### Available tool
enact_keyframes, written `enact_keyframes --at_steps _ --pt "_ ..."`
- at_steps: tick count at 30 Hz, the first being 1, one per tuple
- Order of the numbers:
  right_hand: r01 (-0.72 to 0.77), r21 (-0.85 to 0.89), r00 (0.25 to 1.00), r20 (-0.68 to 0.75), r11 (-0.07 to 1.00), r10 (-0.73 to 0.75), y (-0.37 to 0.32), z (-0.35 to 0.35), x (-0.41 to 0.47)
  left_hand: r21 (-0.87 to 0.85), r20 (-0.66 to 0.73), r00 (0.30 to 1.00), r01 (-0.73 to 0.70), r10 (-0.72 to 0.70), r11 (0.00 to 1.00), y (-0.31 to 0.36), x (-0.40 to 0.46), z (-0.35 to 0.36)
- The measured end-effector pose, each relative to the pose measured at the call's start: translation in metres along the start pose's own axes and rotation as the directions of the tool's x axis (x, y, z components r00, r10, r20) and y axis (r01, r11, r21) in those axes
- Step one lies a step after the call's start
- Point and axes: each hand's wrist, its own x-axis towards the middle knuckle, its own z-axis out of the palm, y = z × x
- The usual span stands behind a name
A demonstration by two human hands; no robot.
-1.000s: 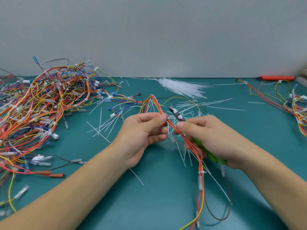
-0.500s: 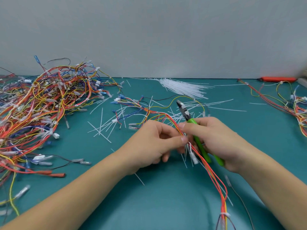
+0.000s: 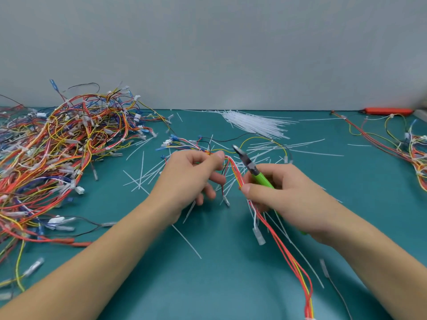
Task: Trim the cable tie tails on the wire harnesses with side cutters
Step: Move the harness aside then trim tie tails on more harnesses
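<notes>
Two hands work one harness (image 3: 233, 168) above the near middle of the teal table (image 3: 231, 285): the left hand (image 3: 184, 181) pinches its wires between thumb and forefinger, while the right hand (image 3: 286, 197) curls round the green-handled side cutters (image 3: 251, 167), their jaws nearly closed and pointing far-left. The step looks like hunting the next tie tail, which must be isolated before the jaws open. Against half a second ago, the hands have parted, the harness sliding through; beyond lie cut tails (image 3: 147, 172) and the far-left harness pile (image 3: 57, 153).

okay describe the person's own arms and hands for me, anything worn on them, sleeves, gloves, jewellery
Both forearms are bare up to the frame's lower edge: no sleeves show. The left hand and right hand wear no gloves, and no rings, watch or wristbands are visible. Fingernails look short and unpainted, though the picture is slightly blurred.
</notes>
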Motion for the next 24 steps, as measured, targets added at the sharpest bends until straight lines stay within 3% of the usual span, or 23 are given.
enact_keyframes --at_steps 4,8,16,20,24 --pt "0.120 -0.195 0.991 0.076 0.973 -0.107 -0.002 0.009 -0.004 0.013 -0.002 0.999 0.035 -0.035 0.999 -0.003 -0.001 0.004" --pt "0.167 -0.267 0.982 0.128 0.949 -0.137 0.000 0.013 -0.006 -0.048 0.098 0.991 0.095 -0.090 0.994 -0.002 0.001 0.000" --pt "0.181 -0.301 0.982 0.104 0.936 -0.157 0.005 0.019 -0.005 -0.079 0.174 0.969 0.191 -0.175 0.978 0.000 0.002 -0.002" --pt "0.185 -0.289 0.980 0.128 0.939 -0.153 0.006 0.022 -0.005 -0.238 0.204 0.951 0.280 -0.234 0.930 -0.001 0.003 -0.003" --pt "0.089 -0.125 0.991 -0.089 0.988 -0.100 0.004 0.016 0.000 -0.362 0.318 0.894 0.423 -0.316 0.831 0.003 0.003 -0.003"
